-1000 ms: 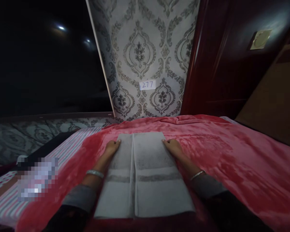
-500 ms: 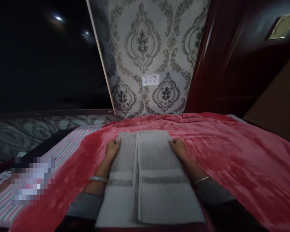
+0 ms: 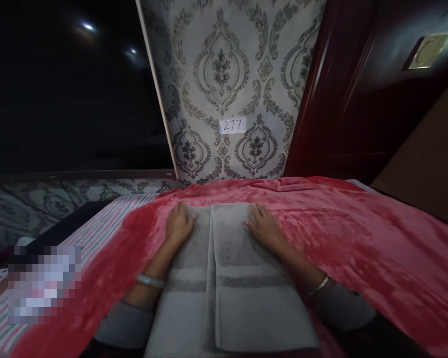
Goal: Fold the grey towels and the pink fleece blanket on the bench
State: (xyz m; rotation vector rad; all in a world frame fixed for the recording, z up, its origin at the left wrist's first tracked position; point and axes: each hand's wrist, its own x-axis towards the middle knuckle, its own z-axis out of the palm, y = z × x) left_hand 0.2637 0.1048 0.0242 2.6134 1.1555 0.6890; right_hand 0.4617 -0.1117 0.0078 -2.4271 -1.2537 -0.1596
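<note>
A grey towel (image 3: 250, 248) with lighter and darker bands lies on a pink-red plush blanket (image 3: 328, 238). Both its sides are folded inward, and their edges meet along a lengthwise line near the middle. My left hand (image 3: 179, 226) rests at its far left corner, fingers pointing away and thumb apart on the cloth. At the far right corner my right hand (image 3: 264, 227) lies over the towel, its fingers spread and slightly blurred. Each wrist has a bracelet.
A large dark screen (image 3: 70, 99) hangs at the left. Patterned wallpaper (image 3: 220, 59) bears a paper marked 277 (image 3: 232, 125). A dark red wooden panel (image 3: 343, 109) stands at the right. Striped bedding (image 3: 108, 223) and a pixelated patch (image 3: 45, 283) are at the left.
Both hands have left their pinch on the towel's side edges and moved inward over its far corners, fingers now stretched out. The towel's fold looks the same.
</note>
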